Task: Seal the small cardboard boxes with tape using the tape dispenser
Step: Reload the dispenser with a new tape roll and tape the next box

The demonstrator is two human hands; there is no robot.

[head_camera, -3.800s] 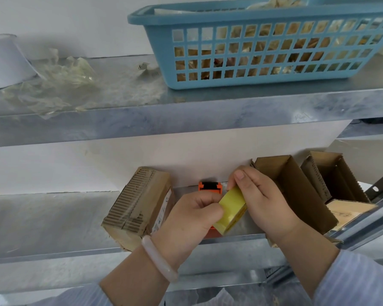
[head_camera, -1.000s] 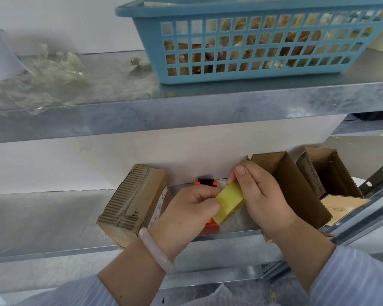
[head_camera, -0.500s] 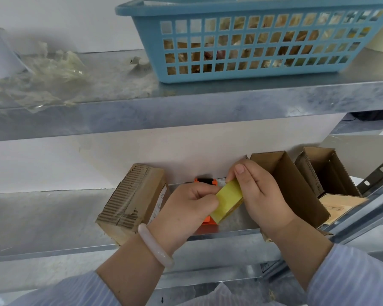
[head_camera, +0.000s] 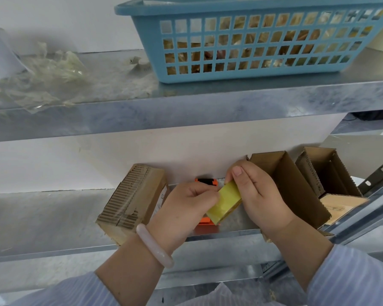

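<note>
A: Where is the tape roll (head_camera: 224, 203)?
B: Held between both hands above the lower shelf (head_camera: 42, 219). The left hand (head_camera: 186, 208) pinches its near side with curled fingers, and the right hand (head_camera: 259, 195) has its fingers wrapped round the far side.
A: And the tape dispenser (head_camera: 206, 182)?
B: It is orange and lies on that shelf under the hands, mostly hidden. I cannot tell whether the roll touches it.
A: The boxes?
B: A taped cardboard box (head_camera: 135, 202) lies just left of the left wrist. An open box (head_camera: 290, 186) leans just beside the right hand, with a second open box (head_camera: 327, 171) beyond it. On the upper shelf (head_camera: 208, 111) sits a blue basket (head_camera: 252, 40).
</note>
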